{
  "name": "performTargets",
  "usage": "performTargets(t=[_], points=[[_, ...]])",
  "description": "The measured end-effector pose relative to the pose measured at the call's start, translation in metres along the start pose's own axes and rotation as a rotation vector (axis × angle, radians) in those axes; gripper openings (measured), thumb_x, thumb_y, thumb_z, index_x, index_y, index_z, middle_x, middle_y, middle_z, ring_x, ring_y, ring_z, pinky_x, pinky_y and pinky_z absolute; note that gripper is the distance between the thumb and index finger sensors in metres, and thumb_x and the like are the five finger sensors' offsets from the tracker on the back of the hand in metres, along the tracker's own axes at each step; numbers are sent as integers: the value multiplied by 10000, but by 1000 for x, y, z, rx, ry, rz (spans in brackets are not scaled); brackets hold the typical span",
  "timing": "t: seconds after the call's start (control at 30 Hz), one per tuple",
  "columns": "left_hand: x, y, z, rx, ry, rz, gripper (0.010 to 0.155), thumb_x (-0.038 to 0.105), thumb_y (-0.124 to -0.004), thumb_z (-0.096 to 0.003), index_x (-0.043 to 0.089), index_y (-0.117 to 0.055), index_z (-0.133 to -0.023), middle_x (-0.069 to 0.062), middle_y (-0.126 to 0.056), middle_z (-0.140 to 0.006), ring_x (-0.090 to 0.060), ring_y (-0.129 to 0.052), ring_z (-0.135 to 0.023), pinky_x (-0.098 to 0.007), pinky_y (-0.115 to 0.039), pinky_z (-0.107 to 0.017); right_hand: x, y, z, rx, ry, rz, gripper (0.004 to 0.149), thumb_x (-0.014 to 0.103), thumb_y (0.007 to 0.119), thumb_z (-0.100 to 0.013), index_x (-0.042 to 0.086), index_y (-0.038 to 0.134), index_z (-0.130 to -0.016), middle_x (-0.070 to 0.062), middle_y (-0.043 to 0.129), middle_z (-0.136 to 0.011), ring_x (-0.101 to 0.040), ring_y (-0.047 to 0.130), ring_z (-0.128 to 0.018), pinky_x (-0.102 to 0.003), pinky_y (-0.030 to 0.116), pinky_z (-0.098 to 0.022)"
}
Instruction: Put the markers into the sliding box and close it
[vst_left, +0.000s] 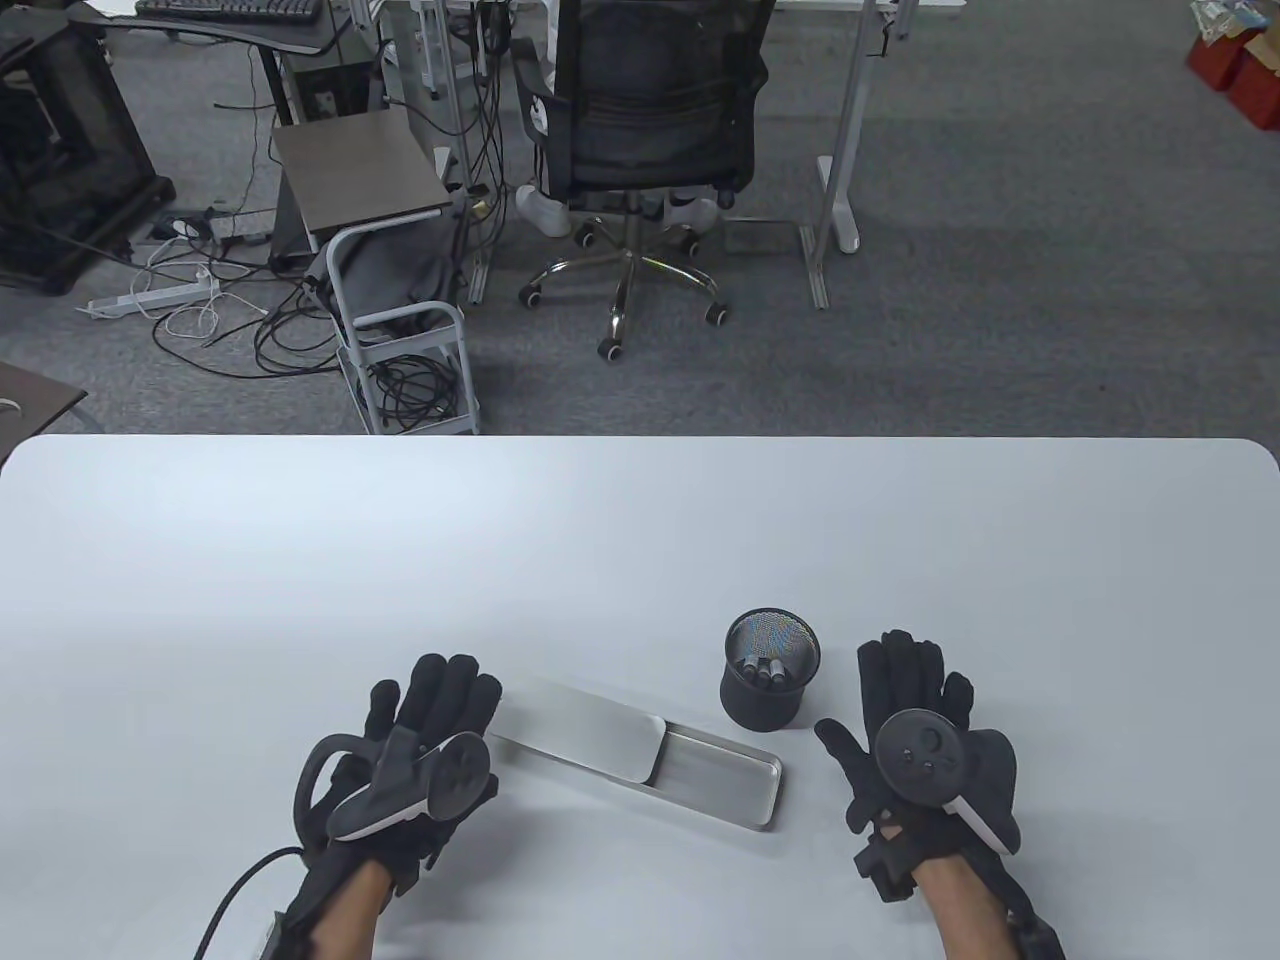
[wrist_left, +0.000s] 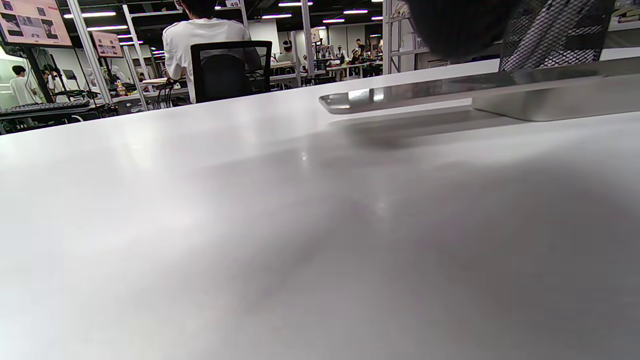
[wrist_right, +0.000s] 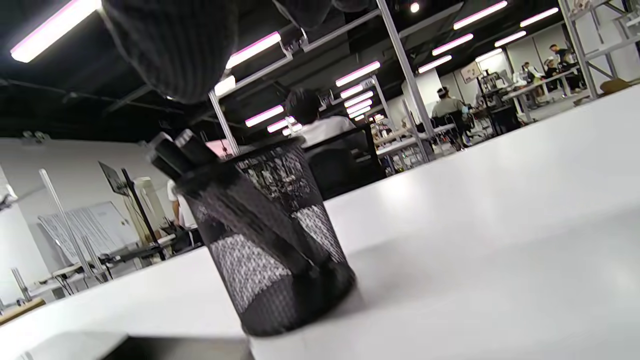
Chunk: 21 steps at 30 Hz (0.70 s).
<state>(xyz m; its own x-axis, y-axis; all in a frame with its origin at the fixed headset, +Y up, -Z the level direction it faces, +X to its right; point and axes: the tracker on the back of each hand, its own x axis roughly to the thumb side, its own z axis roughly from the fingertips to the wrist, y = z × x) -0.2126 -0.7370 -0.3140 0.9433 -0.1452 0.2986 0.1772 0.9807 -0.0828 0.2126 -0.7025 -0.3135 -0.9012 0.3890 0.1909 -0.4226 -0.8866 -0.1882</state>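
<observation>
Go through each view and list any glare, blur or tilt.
Table view: sharp, evenly lit; soft shadows beside the box and cup. Left wrist view: glare on the box lid, foreground table blurred. Right wrist view: tilted, ceiling lights flare pink, glove blurred up close.

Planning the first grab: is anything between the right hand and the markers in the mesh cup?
Nothing visible. The right hand lies flat beside the black mesh cup, whose open top leaves the dark markers reachable from above.
</observation>
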Motion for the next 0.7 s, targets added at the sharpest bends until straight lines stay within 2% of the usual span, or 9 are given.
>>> performTargets(t=[0.33,0.43,0.5,0.57,0.7], points=[[-1,0,0,-4,8,-3,911,611,-681,-434,312,-108,-1076,15,-60,-1176,-298,-80,-1093,-600,-230,-749,29,-14,-11,-116,-96,-20,758,446,734,-459,70,452,-1054,-297,352,-1135,-571,406,-970,-706,287,-608],[0,1,-1,-3,3,-9,910,612,-680,-433,314,-110,-1076,17,-61,-1177,-298,-82,-1094,-600,-232,-751,36,-12,-11,-163,-124,20,734,445,750,-454,87,501,-1043,-282,426,-1133,-549,515,-959,-722,370,-612],[1,1,-1,-1,1,-9,910,612,-680,-434,313,-110,-1078,15,-61,-1177,-297,-82,-1095,-600,-231,-751,40,-8,-11,-186,-144,53,715,446,765,-447,108,536,-1034,-270,505,-1114,-473,712,-886,-691,549,-597],[2,1,-1,-2,-2,-11,910,611,-680,-433,313,-112,-1078,15,-62,-1178,-298,-83,-1095,-600,-232,-752,45,-1,-10,-203,-172,104,696,443,782,-439,121,576,-1020,-260,576,-1088,-401,844,-776,-630,667,-558],[2,1,-1,-2,-3,-16,908,611,-680,-434,312,-116,-1080,14,-67,-1179,-302,-90,-1097,-601,-237,-753,50,13,-10,-193,-204,181,675,441,806,-427,143,615,-1002,-241,698,-1025,-265,992,-527,-510,817,-442]])
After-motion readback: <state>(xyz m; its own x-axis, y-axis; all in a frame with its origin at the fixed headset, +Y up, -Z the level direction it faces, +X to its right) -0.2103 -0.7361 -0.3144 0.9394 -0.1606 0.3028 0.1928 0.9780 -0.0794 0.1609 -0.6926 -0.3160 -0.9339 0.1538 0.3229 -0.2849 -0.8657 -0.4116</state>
